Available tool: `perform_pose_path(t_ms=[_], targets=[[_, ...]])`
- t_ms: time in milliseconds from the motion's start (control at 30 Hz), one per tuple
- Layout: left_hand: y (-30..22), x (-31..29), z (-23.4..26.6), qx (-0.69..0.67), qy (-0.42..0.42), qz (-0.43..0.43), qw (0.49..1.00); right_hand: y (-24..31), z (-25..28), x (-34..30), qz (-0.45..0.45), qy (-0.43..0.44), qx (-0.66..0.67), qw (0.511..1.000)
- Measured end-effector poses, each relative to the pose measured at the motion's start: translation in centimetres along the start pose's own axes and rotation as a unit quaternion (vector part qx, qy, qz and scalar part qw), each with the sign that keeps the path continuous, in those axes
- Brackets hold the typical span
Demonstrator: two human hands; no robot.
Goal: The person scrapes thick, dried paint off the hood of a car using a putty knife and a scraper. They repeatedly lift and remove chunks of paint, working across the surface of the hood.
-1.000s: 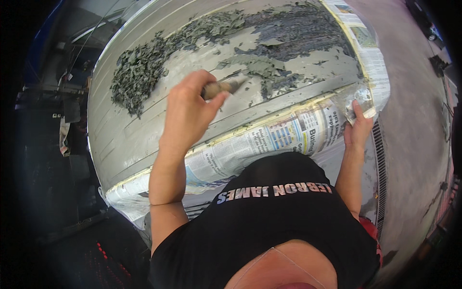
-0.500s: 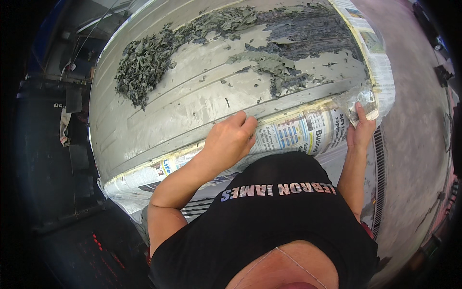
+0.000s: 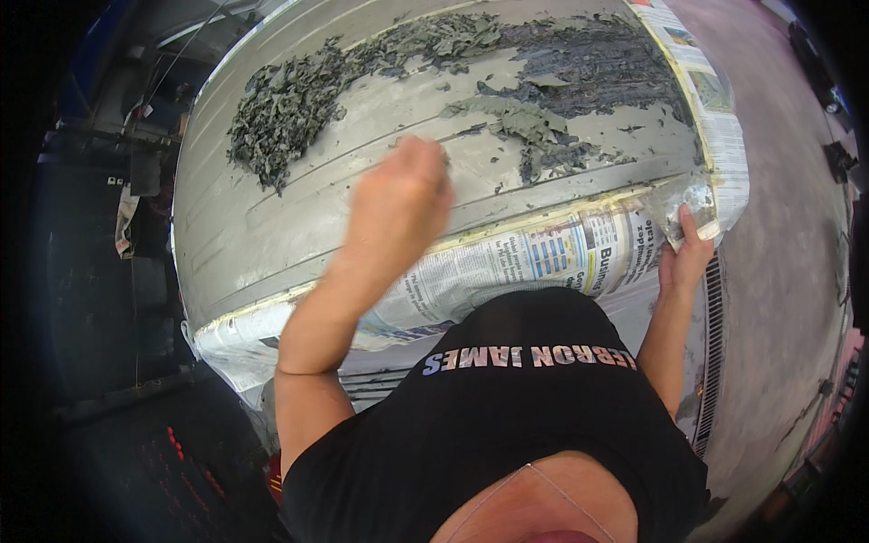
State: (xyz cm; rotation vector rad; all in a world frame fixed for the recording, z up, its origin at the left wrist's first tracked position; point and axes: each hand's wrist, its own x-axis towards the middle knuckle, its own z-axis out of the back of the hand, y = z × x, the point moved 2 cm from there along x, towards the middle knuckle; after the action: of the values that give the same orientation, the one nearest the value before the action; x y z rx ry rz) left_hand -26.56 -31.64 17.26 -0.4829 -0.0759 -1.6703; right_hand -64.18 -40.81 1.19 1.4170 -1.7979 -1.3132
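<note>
My left hand (image 3: 403, 195), blurred by motion, is closed over the middle of a broad grey ribbed vehicle roof panel (image 3: 317, 213). What its fingers hold, if anything, I cannot make out. At the panel's near right corner, my right hand (image 3: 688, 253) grips a flat, shiny scraper-like piece (image 3: 692, 195) with a pale edge, thumb on top. Curled dark paint flakes (image 3: 285, 118) are heaped at the far left and trail along the far side. To the right lies a dark, rough, partly stripped patch (image 3: 597, 72), with a lifted grey-green paint strip (image 3: 516, 118) beside it.
Newspaper (image 3: 534, 253) held by yellowish masking tape (image 3: 471, 239) covers the near edge, and more newspaper (image 3: 715, 95) runs down the right side. A dark slatted grille (image 3: 712, 344) is low on the right, beside the grey floor (image 3: 778, 299). Dark shop equipment stands left.
My left hand has lifted off the taped near edge and moved farther out over the panel, slightly left. My right hand keeps its hold on the flat piece. The view has shifted slightly.
</note>
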Motion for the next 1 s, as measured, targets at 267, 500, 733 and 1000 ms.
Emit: perform_pose_path(t_ms=[267, 500, 733, 1000], targets=[[1.7, -3.3, 3.4, -0.096, -0.02, 0.084, 0.992, -0.9, 0.4, 0.6, -0.01, 0.026, 0.002, 1.0], [-1.2, -7.5, -2.1, -0.099, 0.109, 0.005, 0.989, -1.5, -0.1, 0.8, -0.013, 0.041, -0.021, 0.999], [-2.5, -8.1, -4.3, -0.046, 0.12, -0.087, 0.988, -1.1, 0.1, 0.3, -0.009, 0.035, -0.001, 0.999], [-2.7, -4.6, -4.0, -0.02, 0.111, -0.057, 0.992, -0.9, -0.5, 0.0, 0.0, 0.032, -0.002, 0.999]])
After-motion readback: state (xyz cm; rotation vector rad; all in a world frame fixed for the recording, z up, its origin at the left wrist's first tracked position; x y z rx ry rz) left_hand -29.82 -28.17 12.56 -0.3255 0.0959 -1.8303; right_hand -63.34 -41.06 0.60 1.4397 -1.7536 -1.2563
